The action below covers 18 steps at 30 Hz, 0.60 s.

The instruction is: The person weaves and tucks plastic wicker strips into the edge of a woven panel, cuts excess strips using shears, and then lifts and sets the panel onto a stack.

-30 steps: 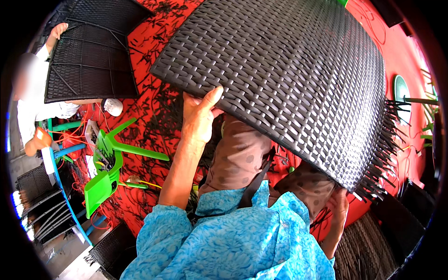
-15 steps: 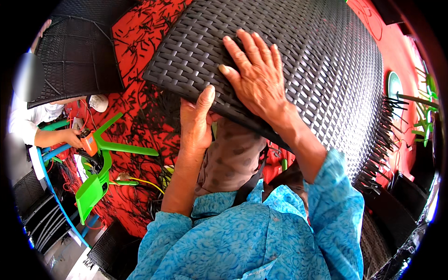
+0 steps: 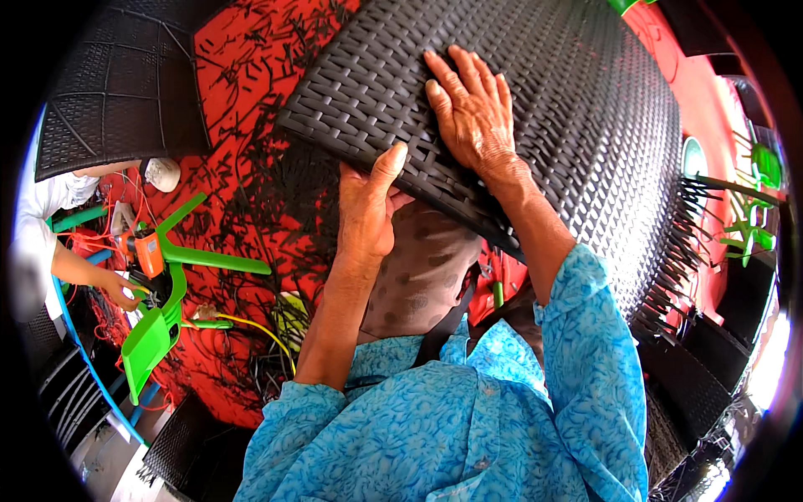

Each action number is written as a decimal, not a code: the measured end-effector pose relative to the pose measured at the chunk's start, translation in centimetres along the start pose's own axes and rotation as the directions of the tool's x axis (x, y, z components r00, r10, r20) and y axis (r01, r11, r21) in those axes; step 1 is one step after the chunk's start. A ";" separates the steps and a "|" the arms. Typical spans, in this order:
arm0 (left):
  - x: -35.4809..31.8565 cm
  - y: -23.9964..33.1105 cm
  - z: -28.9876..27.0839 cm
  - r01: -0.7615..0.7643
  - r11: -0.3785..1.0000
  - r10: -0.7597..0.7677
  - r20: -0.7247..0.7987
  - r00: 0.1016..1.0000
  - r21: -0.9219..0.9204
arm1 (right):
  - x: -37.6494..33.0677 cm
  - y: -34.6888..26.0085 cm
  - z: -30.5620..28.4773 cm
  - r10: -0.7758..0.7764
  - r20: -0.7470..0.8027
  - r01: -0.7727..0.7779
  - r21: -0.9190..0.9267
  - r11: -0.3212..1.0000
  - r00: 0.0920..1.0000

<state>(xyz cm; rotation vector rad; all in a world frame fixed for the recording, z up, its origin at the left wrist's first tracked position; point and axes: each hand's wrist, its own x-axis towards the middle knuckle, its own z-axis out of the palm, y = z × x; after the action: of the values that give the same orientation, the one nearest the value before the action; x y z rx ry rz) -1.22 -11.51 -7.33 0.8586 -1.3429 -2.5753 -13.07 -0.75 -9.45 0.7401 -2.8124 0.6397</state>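
Observation:
A large black woven rattan panel [image 3: 577, 117] spans the upper middle of the view, tilted above my lap. My left hand [image 3: 368, 205] pinches its near left edge, thumb on top and fingers underneath, partly hidden by the panel. On the upper face, my right hand [image 3: 478, 113] lies flat with fingers stretched out, just in from the near edge. A small gap in the weave shows between the two hands. Loose strip ends [image 3: 673, 251] stick out along the panel's right side.
At left, a co-worker's hand [image 3: 121, 289] is beside a green plastic chair [image 3: 150, 347] with an orange tool [image 3: 149, 253] on it. Another woven panel [image 3: 125, 92] stands above. Black strip scraps cover the red floor [image 3: 242, 50]; a yellow cable [image 3: 263, 330] lies near my leg.
My right hand has shifted slightly over the weave, its fingers closer together. The panel sits slightly farther right in view. The co-worker's hand has left the orange tool and moved lower.

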 end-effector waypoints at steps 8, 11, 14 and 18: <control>-1.8 1.3 0.2 0.017 0.996 -0.022 0.058 0.998 0.090 | -1.8 -4.1 -2.3 0.019 0.002 -0.019 0.072 0.997 1.000; -1.7 0.8 0.1 0.026 0.991 -0.030 0.029 0.999 0.129 | -2.0 -4.1 -1.4 -0.017 -0.086 0.026 0.104 0.994 0.996; -1.3 0.3 -0.3 0.012 0.993 -0.019 0.060 0.998 0.115 | -1.6 -2.8 -0.1 -0.099 -0.198 0.118 0.085 0.989 0.975; -1.2 0.1 0.0 0.025 0.995 -0.028 0.033 0.999 0.093 | -1.3 -2.3 1.0 -0.118 -0.232 0.128 0.032 0.991 0.966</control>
<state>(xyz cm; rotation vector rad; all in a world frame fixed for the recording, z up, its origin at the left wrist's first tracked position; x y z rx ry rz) -0.18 -11.18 -6.72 0.8552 -1.4803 -2.5770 -10.87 -2.47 -9.84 0.7870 -2.5281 0.7221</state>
